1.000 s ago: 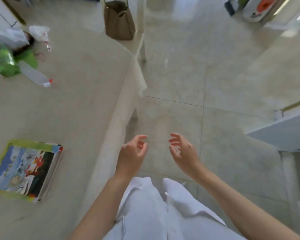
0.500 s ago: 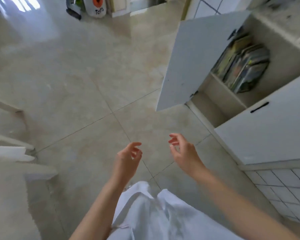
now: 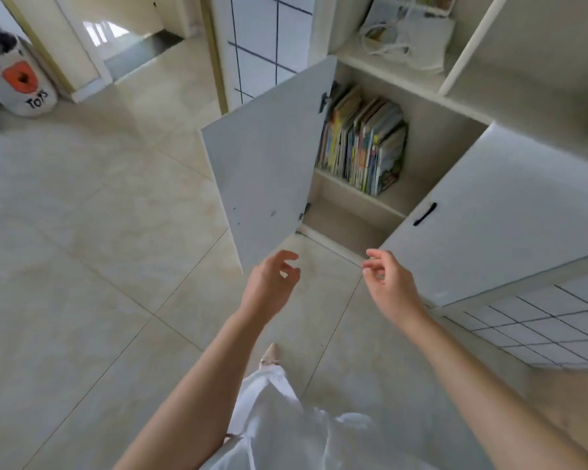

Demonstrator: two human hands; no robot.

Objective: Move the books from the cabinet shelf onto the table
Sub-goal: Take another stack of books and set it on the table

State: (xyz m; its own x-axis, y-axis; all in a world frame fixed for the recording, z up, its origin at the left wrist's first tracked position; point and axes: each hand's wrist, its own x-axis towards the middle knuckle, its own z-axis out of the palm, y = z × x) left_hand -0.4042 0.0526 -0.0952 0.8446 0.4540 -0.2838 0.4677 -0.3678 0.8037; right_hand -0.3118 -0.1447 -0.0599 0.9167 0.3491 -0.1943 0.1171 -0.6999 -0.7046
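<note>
A row of colourful books (image 3: 364,144) stands upright, leaning a little, on the upper shelf (image 3: 384,198) of a low white cabinet. The cabinet's left door (image 3: 269,157) hangs wide open in front of me. My left hand (image 3: 270,286) and my right hand (image 3: 391,283) are both held out above the floor, below and short of the shelf. Each hand is empty with loosely curled, parted fingers. The table is out of view.
The cabinet's right door (image 3: 496,218) with a black handle is shut. A white bag (image 3: 408,32) lies on the cabinet top. A toy bin (image 3: 17,79) stands far left by a doorway. Pale tiled floor (image 3: 99,249) spreads between me and the cabinet.
The view has swung from the table and the book lying on it round to the cabinet, which is now nearer. Both hands stay empty and have risen toward the open shelf.
</note>
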